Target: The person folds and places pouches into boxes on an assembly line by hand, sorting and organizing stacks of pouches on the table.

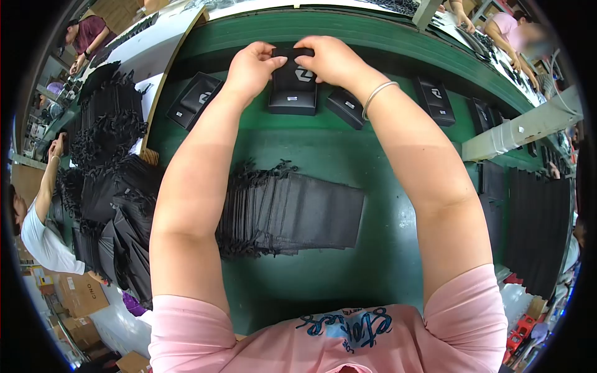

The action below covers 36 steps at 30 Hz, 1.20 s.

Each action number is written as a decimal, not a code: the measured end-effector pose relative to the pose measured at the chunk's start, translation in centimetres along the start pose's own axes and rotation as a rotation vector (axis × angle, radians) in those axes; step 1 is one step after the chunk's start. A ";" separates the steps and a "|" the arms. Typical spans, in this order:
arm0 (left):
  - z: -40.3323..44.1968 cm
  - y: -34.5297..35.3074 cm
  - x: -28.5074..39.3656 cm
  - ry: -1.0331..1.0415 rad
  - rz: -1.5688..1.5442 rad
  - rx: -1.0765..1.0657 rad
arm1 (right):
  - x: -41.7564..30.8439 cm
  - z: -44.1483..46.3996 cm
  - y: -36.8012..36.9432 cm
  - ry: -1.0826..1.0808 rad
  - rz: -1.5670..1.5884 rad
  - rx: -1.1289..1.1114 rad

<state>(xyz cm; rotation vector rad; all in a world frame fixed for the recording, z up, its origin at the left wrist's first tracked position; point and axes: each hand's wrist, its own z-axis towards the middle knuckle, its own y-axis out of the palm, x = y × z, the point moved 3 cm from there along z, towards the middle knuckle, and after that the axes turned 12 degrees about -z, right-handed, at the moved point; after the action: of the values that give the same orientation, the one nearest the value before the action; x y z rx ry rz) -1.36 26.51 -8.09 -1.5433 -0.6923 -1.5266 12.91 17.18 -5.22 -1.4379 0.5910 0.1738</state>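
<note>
A black box with a pale logo and a small white label lies at the far side of the green table. My left hand grips its far left corner, thumb on the top face. On the far right corner my right hand closes its fingers, the thumb near the logo. The far fingertips of both hands are partly hidden. Just right of this box, a second black box sits partly behind my right wrist. A tilted black box is to the left of my left hand.
Black drawstring pouches lie in a fanned stack between my arms. A big heap of black pouches is at the left. More boxes stand along the belt at right, near a metal post. Other people work around the table.
</note>
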 end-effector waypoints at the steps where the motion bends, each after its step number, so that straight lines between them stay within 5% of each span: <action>1: 0.5 0.4 -0.2 -0.004 -0.007 0.000 | 0.3 0.2 0.0 0.003 -0.006 -0.005; 10: 3.1 4.2 -1.5 0.320 0.723 -0.204 | 5.5 2.2 1.1 -0.129 -0.251 0.051; 15: 1.8 6.8 -0.1 0.284 0.979 -0.260 | 6.8 2.8 2.6 0.014 -0.448 0.101; 23: 3.6 8.2 -2.1 0.252 0.692 -0.198 | 7.4 0.1 2.0 0.168 -0.411 0.118; 25: 3.6 8.5 -2.2 0.311 0.680 -0.253 | 6.0 -3.2 1.3 0.054 -0.483 0.426; 27: 1.2 7.8 -0.8 0.229 0.407 -0.248 | 4.0 -6.7 0.4 0.015 -0.507 0.347; 29: -1.5 6.4 1.7 0.165 0.439 -0.321 | 2.3 -10.5 0.3 -0.062 -0.468 0.219; 30: -2.7 5.5 3.2 0.361 0.606 -0.416 | 1.6 -12.4 0.6 -0.092 -0.428 0.095; 32: -7.2 3.7 6.4 0.352 0.690 -0.437 | 0.7 -15.4 2.2 -0.124 -0.291 0.031; 36: -15.9 1.1 9.1 0.320 0.878 -0.332 | -0.2 -18.1 4.2 -0.256 -0.258 0.232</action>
<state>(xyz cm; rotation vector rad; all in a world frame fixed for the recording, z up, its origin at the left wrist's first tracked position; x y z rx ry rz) -7.64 10.89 -0.78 -1.4808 0.4173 -1.1686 5.85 0.44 -9.13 -1.2286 0.2052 0.0802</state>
